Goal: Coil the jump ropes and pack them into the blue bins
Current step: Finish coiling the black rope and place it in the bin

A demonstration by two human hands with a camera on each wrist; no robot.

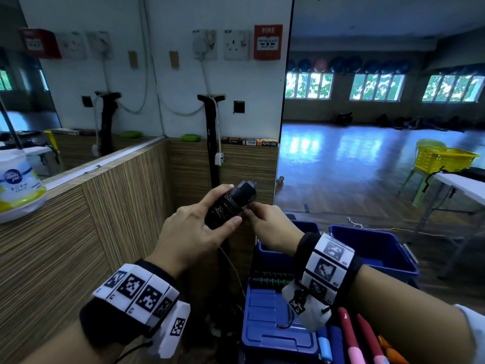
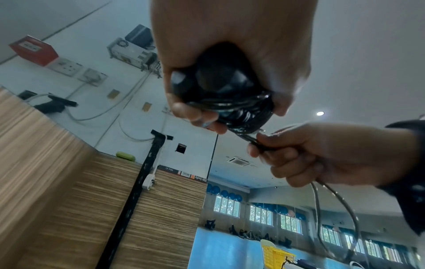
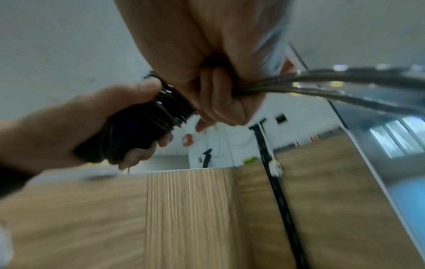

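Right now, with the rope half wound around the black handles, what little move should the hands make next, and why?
Probably one more turn: the right hand should carry the loose rope around the handles that the left hand grips. Many turns already sit tight on the handles, but a slack loop hangs below the right hand, so it looks too early for the blue bin.

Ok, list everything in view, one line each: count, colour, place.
jump rope handles: black bundle, rope wound round, in left hand
loose rope: one, dark, hanging from right hand
blue bins: two, blue, floor below hands
packed handles: black with green rings, in near bin
red handles: two, red-pink, bottom right
fire alarm: one, red, wall
air freshener: one, white-yellow, left ledge
yellow basket: one, on green chair, right
left hand: grips handles
right hand: pinches rope
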